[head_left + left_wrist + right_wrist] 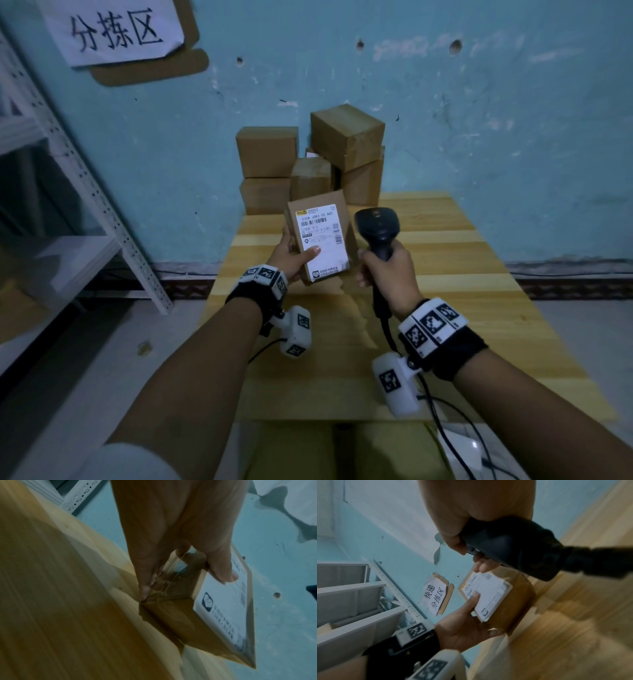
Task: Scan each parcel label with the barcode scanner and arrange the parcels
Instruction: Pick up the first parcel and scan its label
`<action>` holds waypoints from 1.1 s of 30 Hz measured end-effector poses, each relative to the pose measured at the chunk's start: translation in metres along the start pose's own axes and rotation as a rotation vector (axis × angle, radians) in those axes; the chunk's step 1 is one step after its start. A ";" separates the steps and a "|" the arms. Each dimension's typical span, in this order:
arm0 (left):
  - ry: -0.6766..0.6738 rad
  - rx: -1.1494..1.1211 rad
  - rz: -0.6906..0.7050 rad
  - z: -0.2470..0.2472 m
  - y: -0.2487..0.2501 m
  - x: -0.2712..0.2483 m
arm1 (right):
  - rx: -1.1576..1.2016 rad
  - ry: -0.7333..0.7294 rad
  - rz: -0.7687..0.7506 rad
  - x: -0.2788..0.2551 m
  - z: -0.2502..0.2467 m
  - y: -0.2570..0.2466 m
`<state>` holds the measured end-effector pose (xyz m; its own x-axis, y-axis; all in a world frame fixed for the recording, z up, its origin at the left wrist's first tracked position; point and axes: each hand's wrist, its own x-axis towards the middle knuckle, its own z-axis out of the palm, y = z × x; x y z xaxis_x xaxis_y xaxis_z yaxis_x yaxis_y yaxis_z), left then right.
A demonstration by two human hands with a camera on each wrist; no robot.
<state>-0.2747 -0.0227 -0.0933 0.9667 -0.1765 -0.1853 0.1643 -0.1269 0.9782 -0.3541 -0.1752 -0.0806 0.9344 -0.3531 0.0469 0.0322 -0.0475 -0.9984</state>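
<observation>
My left hand grips a small brown cardboard parcel upright above the wooden table, its white shipping label facing me, thumb lying across the label. In the left wrist view the fingers wrap the parcel's taped edge and the thumb presses on the label. My right hand holds the black barcode scanner by its handle, head raised just right of the parcel. The right wrist view shows the scanner above the labelled parcel.
Several plain brown parcels are stacked at the table's far edge against the blue wall. A white metal shelf rack stands at left. The scanner's black cable runs down off the near right of the table. A paper sign hangs on the wall.
</observation>
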 end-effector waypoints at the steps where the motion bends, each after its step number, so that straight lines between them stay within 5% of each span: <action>1: 0.000 0.013 0.001 -0.001 0.000 0.000 | -0.002 0.031 -0.012 0.006 -0.001 0.001; 12: -0.026 0.137 -0.098 0.003 0.006 0.002 | -0.095 -0.053 0.051 0.039 -0.002 0.002; 33: -0.217 0.164 -0.196 0.080 -0.001 0.040 | -0.117 0.194 0.156 0.068 -0.052 0.028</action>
<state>-0.2521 -0.1074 -0.1094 0.8528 -0.3344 -0.4011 0.2922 -0.3311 0.8972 -0.3084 -0.2494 -0.1035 0.8391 -0.5365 -0.0900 -0.1580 -0.0821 -0.9840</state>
